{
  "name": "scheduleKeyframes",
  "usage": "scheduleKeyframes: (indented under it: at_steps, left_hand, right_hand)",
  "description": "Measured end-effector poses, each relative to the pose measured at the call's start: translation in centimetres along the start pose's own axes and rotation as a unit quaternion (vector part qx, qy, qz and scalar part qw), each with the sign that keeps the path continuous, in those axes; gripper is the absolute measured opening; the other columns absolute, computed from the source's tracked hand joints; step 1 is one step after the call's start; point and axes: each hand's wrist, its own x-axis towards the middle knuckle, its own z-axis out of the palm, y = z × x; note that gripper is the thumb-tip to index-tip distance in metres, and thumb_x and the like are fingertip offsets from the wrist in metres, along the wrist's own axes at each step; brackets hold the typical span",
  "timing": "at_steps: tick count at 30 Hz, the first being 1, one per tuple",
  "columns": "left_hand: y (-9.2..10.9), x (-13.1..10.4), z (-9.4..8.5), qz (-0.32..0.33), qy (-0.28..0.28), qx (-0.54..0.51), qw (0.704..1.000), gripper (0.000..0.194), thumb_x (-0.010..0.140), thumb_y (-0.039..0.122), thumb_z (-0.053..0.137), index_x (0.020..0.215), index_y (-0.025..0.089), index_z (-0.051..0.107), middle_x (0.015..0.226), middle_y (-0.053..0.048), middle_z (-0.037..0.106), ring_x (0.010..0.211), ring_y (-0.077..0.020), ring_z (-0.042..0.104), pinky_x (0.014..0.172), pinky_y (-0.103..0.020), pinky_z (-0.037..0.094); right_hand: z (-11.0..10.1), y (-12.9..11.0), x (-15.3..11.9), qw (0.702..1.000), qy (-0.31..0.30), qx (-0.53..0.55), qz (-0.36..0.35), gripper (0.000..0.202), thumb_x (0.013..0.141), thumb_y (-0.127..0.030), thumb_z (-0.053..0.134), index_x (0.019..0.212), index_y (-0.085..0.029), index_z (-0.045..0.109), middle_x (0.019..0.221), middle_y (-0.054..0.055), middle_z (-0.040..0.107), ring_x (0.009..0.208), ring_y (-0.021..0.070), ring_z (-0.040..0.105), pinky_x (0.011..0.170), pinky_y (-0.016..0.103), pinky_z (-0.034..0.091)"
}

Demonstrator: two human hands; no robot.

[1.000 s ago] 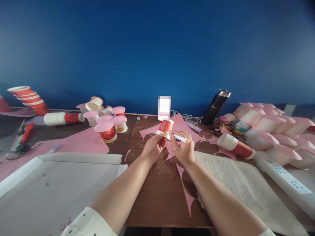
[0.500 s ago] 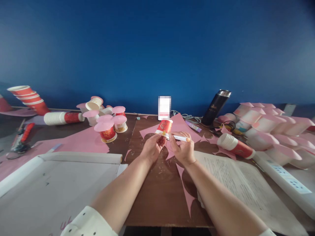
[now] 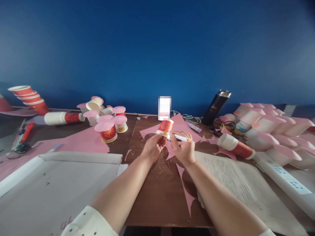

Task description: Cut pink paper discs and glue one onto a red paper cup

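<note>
Red and white, a paper cup (image 3: 165, 125) is ahead of you at twelve o'clock, its near end grasped by your left hand (image 3: 153, 149), while your right hand (image 3: 184, 150) grips a white pen-shaped tool (image 3: 181, 137) pointed at the cup's near edge. Pink cut paper (image 3: 181, 123) lies behind the cup, with a black flask (image 3: 214, 109) at one o'clock and pink-topped cups (image 3: 107, 135) at eleven.

at the frame's centre, a red-and-white paper cup (image 3: 166, 125) was in the left hand (image 3: 153, 148), a slim white tube (image 3: 181, 138) in the right hand (image 3: 185, 150). behind them, to the right, stood a black cylindrical flask (image 3: 216, 107). lower left lay a shallow white rectangular tray (image 3: 73, 186); lower right, a long white power strip (image 3: 267, 164).
</note>
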Motion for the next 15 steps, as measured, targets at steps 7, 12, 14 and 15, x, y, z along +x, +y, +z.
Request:
scheduleKeyframes:
  at_steps: [7, 12, 14, 15]
  left_hand:
    - [-0.1, 0.16, -0.17, 0.006, -0.003, -0.003, 1.0, 0.003, 0.079, 0.009, 0.061, 0.078, 0.01, 0.064, 0.076, -0.007, 0.065, 0.068, -0.009, 0.061, 0.072, -0.02, 0.051]
    - [-0.02, 0.14, -0.14, 0.006, 0.006, -0.006, 1.0, 0.008, 0.079, 0.007, 0.058, 0.074, 0.01, 0.063, 0.072, -0.007, 0.064, 0.067, -0.0088, 0.061, 0.07, -0.019, 0.051]
    - [-0.02, 0.08, -0.08, 0.007, 0.008, -0.006, 1.0, 0.009, 0.08, 0.007, 0.058, 0.073, 0.01, 0.063, 0.071, -0.006, 0.064, 0.066, -0.0086, 0.06, 0.07, -0.019, 0.052]
    - [-0.02, 0.04, -0.05, 0.008, 0.008, -0.005, 1.0, 0.009, 0.08, 0.007, 0.058, 0.073, 0.01, 0.063, 0.071, -0.006, 0.064, 0.065, -0.0084, 0.06, 0.07, -0.019, 0.052]
  right_hand:
    - [0.07, 0.11, -0.13, 1.0, -0.004, 0.01, 0.0, 0.013, 0.087, -0.026, 0.055, 0.089, -0.022, 0.068, 0.086, 0.004, 0.072, 0.082, 0.0196, 0.066, 0.082, 0.035, 0.047]
    - [-0.04, -0.09, -0.11, 0.999, -0.029, 0.027, 0.003, 0.016, 0.088, -0.027, 0.053, 0.084, -0.022, 0.068, 0.082, 0.003, 0.072, 0.08, 0.0196, 0.066, 0.082, 0.036, 0.047]
    - [-0.06, -0.14, -0.1, 0.999, -0.026, 0.027, 0.004, 0.015, 0.088, -0.027, 0.054, 0.083, -0.022, 0.068, 0.081, 0.003, 0.072, 0.079, 0.0195, 0.066, 0.082, 0.036, 0.047]
    - [-0.07, -0.15, -0.09, 0.999, -0.024, 0.027, 0.005, 0.015, 0.088, -0.027, 0.054, 0.083, -0.022, 0.068, 0.081, 0.003, 0.072, 0.079, 0.0195, 0.066, 0.082, 0.036, 0.047]
